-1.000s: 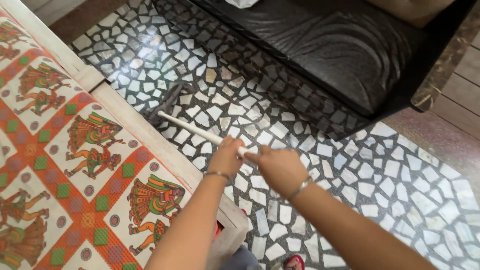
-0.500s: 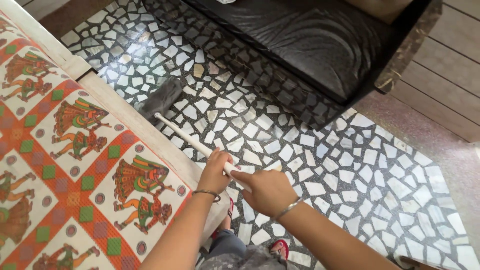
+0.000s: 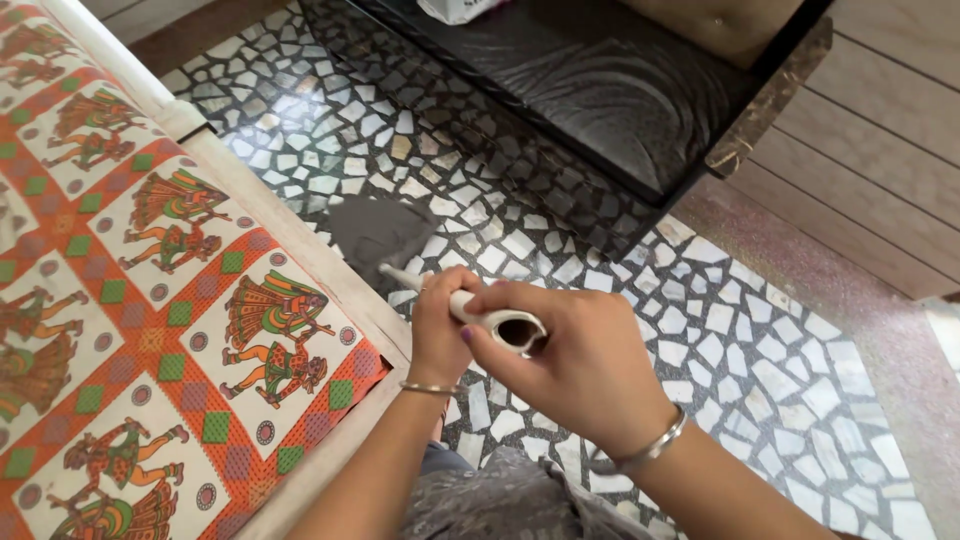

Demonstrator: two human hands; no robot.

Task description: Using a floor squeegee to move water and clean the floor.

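Both hands are wrapped around a white hollow plastic mop handle (image 3: 470, 306): left hand (image 3: 443, 325) lower down, right hand (image 3: 580, 365) closed at the open top end. Its long axis runs from the hands down and away to the grey mop head (image 3: 375, 232) on the mosaic stone floor (image 3: 700, 330). The head sits right against the wooden bed edge (image 3: 300, 255), next to the orange patterned bedsheet (image 3: 130, 300). A black glossy low bench (image 3: 600, 90) borders the far side, with open floor between and to the right.

One package is seen: a white plastic bag (image 3: 455, 9), crumpled and soft-edged, is set on the dark surface at the top edge, partly cut off.
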